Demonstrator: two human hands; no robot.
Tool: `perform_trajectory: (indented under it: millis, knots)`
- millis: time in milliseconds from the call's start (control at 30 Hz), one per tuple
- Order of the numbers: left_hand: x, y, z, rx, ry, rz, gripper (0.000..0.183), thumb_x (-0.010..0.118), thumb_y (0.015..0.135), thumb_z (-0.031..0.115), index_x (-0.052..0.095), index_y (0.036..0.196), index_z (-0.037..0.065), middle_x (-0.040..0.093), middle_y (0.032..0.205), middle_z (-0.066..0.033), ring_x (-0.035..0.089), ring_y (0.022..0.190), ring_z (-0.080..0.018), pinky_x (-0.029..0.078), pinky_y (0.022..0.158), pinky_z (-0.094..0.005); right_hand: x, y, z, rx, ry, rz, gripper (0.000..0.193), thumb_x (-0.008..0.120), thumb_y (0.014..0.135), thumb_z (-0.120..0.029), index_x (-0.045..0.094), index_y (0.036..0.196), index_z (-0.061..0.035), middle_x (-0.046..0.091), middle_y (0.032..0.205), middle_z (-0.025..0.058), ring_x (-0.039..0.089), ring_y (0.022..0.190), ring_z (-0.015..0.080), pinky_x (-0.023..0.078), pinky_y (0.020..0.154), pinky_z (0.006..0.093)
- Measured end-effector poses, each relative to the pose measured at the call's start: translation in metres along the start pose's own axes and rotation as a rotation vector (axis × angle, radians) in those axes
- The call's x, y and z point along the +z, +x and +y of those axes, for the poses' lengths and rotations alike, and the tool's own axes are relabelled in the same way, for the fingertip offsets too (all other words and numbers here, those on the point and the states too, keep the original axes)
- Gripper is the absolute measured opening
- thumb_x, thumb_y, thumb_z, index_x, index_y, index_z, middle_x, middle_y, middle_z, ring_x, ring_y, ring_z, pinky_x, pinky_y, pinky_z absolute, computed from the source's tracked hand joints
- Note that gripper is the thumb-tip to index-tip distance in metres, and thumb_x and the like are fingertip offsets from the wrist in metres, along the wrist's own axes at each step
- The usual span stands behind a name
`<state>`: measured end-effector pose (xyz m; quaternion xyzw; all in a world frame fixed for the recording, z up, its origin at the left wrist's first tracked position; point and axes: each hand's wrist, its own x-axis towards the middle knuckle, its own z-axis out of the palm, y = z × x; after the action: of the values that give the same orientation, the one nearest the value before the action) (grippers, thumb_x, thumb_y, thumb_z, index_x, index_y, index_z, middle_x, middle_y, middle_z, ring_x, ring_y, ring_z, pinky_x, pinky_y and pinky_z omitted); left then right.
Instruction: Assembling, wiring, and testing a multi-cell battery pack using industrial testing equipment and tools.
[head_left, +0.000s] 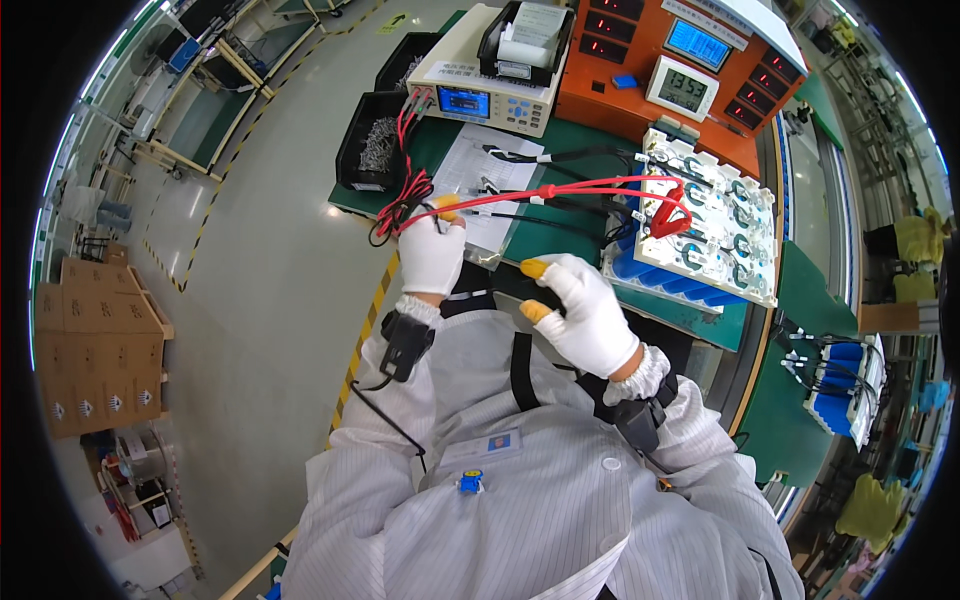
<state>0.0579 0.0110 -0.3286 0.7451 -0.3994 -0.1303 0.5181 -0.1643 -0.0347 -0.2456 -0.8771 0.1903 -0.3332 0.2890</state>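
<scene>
My left hand [432, 258], in a white glove with yellow fingertips, is closed on a red test lead [560, 189] at the near left edge of the green bench. A tangle of red and black cable [402, 205] lies beside its fingers. The lead stretches right to a red clip [668, 215] on top of a battery pack [712, 232] with a white frame and blue cells. My right hand [588, 312], gloved the same way, hovers in front of the pack with thumb and forefinger apart and nothing between them. Black wires [575, 205] with bare ends run left from the pack.
A beige tester [515, 105] with a small screen carries a black tray of paper. Black bins [368, 150] of small metal parts stand left of it. Behind the pack is an orange instrument cabinet [620, 90] with a white clock [682, 88]. Printed paper [470, 165] lies on the bench.
</scene>
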Motion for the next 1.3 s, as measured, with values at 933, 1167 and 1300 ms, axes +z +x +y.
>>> perform_trajectory:
  millis: [933, 1167, 1300]
  knots:
    - [-0.024, -0.031, -0.003, -0.172, 0.214, -0.350, 0.029, 0.070, 0.082, 0.018, 0.069, 0.103, -0.002, 0.070, 0.084, -0.0190, 0.069, 0.077, -0.0300, 0.052, 0.070, -0.0370, -0.126, 0.037, 0.037, 0.382, 0.460, 0.002, 0.040, 0.078, 0.082, -0.007, 0.060, 0.118, -0.0007, 0.060, 0.085, 0.0005, 0.056, 0.079, 0.0091, 0.048, 0.075, 0.0254]
    - [-0.025, -0.025, 0.021, -0.187, 0.198, -0.374, 0.027, 0.071, 0.081, 0.016, 0.069, 0.102, -0.001, 0.070, 0.081, -0.0173, 0.068, 0.073, -0.0271, 0.051, 0.069, -0.0351, -0.122, 0.032, 0.054, 0.400, 0.676, 0.100, 0.049, 0.081, 0.081, -0.005, 0.056, 0.123, 0.0022, 0.062, 0.095, 0.0042, 0.059, 0.087, 0.0113, 0.050, 0.083, 0.0277]
    - [-0.023, -0.028, 0.009, -0.217, 0.213, -0.381, 0.025, 0.070, 0.082, 0.012, 0.068, 0.103, -0.002, 0.070, 0.080, -0.0139, 0.066, 0.071, -0.0212, 0.050, 0.069, -0.0327, -0.123, 0.036, 0.049, 0.377, 0.664, 0.131, 0.051, 0.082, 0.080, -0.010, 0.057, 0.122, 0.0020, 0.062, 0.100, 0.0042, 0.058, 0.090, 0.0111, 0.050, 0.083, 0.0274]
